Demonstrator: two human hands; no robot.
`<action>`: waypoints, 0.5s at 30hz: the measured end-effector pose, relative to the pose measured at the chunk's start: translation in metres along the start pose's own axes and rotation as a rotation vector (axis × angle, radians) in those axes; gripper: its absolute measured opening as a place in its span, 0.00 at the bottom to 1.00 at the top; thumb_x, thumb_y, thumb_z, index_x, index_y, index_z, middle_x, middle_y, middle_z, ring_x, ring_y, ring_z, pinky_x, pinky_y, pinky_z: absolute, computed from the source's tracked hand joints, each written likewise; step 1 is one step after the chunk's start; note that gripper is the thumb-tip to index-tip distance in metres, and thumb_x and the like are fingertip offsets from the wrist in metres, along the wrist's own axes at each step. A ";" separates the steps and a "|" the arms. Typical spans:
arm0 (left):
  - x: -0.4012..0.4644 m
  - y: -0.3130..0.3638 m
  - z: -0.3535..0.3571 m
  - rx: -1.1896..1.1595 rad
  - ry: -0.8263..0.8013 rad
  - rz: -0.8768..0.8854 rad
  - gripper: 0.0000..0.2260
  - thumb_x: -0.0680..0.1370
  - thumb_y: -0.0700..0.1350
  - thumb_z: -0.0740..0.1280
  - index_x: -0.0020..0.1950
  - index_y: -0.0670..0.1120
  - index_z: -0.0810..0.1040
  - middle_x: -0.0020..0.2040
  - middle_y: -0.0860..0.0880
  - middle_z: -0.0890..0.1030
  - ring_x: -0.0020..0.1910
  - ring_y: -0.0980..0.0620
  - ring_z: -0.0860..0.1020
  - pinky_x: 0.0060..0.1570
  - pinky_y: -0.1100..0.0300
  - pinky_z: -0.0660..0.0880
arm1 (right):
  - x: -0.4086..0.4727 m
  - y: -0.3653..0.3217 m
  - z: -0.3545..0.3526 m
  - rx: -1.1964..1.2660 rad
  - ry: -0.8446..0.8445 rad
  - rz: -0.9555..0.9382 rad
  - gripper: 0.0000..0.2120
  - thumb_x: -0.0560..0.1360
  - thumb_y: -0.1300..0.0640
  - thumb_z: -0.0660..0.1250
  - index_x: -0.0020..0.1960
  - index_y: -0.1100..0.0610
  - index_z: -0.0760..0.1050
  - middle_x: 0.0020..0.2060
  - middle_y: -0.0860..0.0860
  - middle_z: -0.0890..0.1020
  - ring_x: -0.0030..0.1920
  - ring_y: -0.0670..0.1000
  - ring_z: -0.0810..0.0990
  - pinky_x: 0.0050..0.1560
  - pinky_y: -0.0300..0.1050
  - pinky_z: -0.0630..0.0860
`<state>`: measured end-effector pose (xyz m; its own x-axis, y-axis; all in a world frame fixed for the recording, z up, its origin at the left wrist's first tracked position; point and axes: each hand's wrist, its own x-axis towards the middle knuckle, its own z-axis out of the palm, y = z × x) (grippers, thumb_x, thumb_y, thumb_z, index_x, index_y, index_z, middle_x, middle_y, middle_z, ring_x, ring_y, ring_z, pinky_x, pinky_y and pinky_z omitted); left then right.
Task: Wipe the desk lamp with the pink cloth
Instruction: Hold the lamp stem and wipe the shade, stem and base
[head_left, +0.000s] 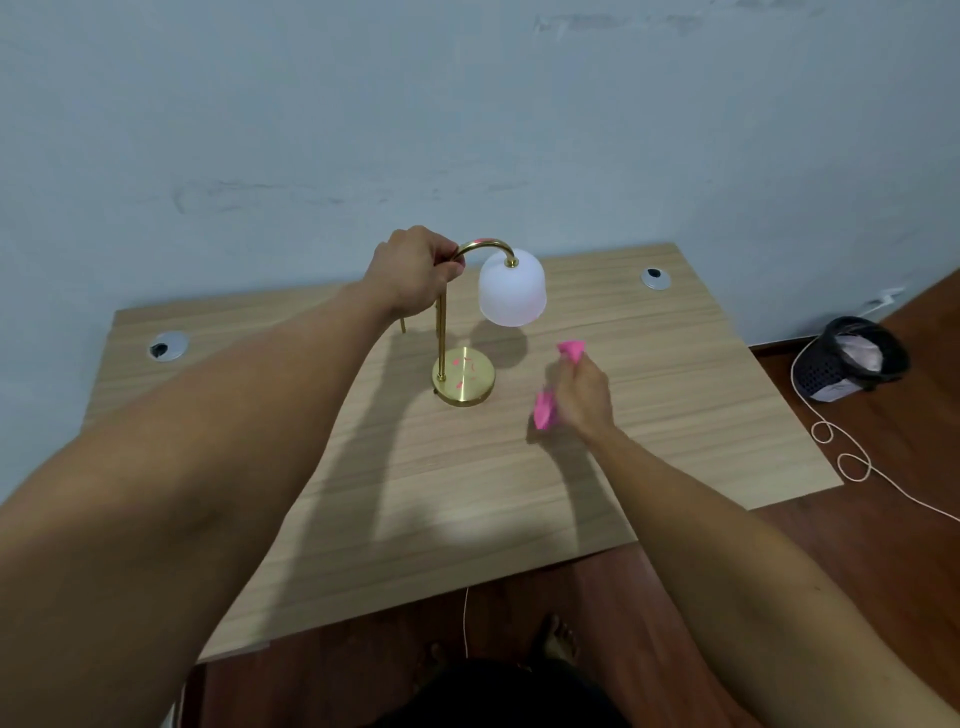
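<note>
Because the desk lamp (464, 332) is tall, top-heavy and rigid, it probably tips easily, so the sensible hold is high on its brass gooseneck, where the left hand (413, 273) is clamped around the bend. It stands mid-desk (675, 395) on a round brass base (464, 382) flecked with pink marks (reflections or smears, I cannot tell). Its frosted white shade (512, 291) looks fragile and calls for light pressure. Just right of the base, the right hand (583, 392) is closed on the bunched pink cloth (545, 410), soft, limp and light, clear of the lamp.
</note>
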<state>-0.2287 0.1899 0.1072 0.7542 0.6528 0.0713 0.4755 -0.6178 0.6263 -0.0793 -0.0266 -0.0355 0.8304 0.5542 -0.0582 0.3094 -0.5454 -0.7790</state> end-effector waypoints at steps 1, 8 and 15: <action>0.000 0.000 0.000 0.001 0.001 0.002 0.07 0.77 0.48 0.66 0.43 0.51 0.84 0.32 0.51 0.78 0.35 0.46 0.75 0.49 0.49 0.77 | 0.007 -0.003 -0.004 0.195 0.043 0.295 0.21 0.85 0.52 0.52 0.54 0.61 0.80 0.52 0.57 0.85 0.54 0.59 0.84 0.60 0.56 0.80; 0.000 0.000 0.000 0.004 0.001 -0.004 0.06 0.77 0.49 0.67 0.43 0.53 0.83 0.32 0.52 0.78 0.36 0.46 0.76 0.49 0.48 0.79 | 0.007 -0.065 -0.008 0.613 0.135 0.167 0.19 0.86 0.49 0.54 0.66 0.57 0.77 0.57 0.56 0.84 0.60 0.59 0.82 0.61 0.55 0.80; -0.002 0.000 -0.001 0.004 0.001 -0.016 0.07 0.75 0.50 0.66 0.45 0.52 0.84 0.38 0.47 0.84 0.44 0.42 0.82 0.53 0.46 0.79 | -0.033 -0.079 0.067 0.355 0.075 -0.158 0.33 0.87 0.48 0.51 0.85 0.54 0.40 0.85 0.51 0.43 0.84 0.57 0.53 0.80 0.63 0.60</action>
<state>-0.2305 0.1884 0.1078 0.7459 0.6632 0.0622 0.4893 -0.6088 0.6245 -0.1621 0.0406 -0.0143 0.8209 0.5593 0.1157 0.2679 -0.1982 -0.9428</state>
